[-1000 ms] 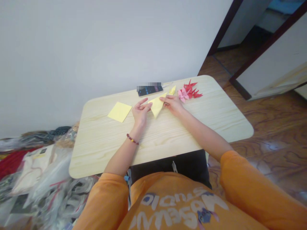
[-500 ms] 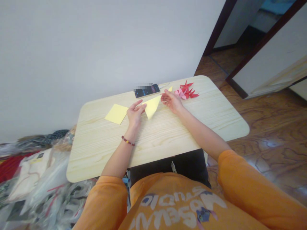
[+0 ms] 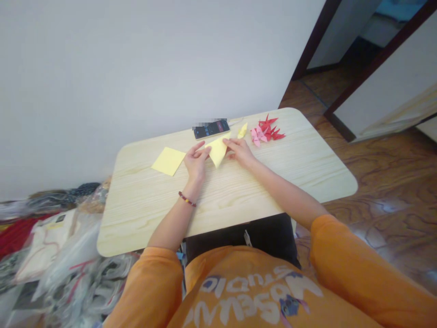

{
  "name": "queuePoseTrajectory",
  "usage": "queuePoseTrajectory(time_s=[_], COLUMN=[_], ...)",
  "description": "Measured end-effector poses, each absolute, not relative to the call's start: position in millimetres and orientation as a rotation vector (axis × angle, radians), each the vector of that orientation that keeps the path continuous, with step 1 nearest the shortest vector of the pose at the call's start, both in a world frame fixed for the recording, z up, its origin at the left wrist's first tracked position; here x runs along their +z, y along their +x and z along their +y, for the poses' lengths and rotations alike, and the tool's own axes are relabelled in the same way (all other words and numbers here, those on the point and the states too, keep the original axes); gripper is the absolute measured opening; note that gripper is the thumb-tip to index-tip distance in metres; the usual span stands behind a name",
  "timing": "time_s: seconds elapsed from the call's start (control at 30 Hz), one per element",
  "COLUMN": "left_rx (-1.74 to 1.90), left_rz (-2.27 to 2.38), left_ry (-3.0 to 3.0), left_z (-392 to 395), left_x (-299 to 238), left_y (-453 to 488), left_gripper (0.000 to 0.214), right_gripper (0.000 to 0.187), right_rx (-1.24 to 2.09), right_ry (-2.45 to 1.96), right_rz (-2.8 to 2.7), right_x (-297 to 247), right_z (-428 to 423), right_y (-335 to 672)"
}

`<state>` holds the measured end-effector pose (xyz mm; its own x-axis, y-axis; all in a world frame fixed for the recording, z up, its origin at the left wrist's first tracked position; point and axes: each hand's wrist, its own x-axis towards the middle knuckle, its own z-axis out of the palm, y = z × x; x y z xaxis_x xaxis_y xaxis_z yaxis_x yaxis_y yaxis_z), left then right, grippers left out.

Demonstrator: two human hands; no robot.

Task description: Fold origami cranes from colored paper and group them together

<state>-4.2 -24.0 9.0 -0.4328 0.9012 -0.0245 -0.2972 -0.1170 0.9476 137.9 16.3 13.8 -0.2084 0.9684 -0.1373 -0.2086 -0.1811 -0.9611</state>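
Note:
A folded sheet of yellow origami paper, roughly triangular with one point toward me, is held between both hands above the table. My left hand pinches its left edge between thumb and fingers. On the opposite side, my right hand grips the upper right edge with thumb and fingertips. Left of my left hand lies a square stack or sheet of yellow paper. A small folded yellow paper piece rests just beyond my right hand.
The pale wooden table stands against a wall. A phone lies at its back edge. Red paper cranes and a pink folded one sit at the back right. Bagged clothes are piled on the left.
My right hand has turned and closed its thumb and fingers on the paper's right edge. The small yellow folded piece behind it now shows more fully. The view has shifted slightly.

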Motion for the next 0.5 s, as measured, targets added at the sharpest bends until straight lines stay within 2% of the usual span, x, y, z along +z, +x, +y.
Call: queuePoseTrajectory(time_s=[0.23,0.5], left_rx=[1.702,1.806], left_rz=[1.220,1.240], left_ry=[0.618,0.448], left_z=[-21,-18], left_x=[6,6], left_y=[-2,-3], left_gripper=[0.050,0.040], right_gripper=[0.052,0.054], right_rx=[1.204,1.547], right_ry=[-1.150,-1.041], right_rz=[-1.358,-1.465], right_x=[9,9], right_z=[9,0], right_y=[129,121])
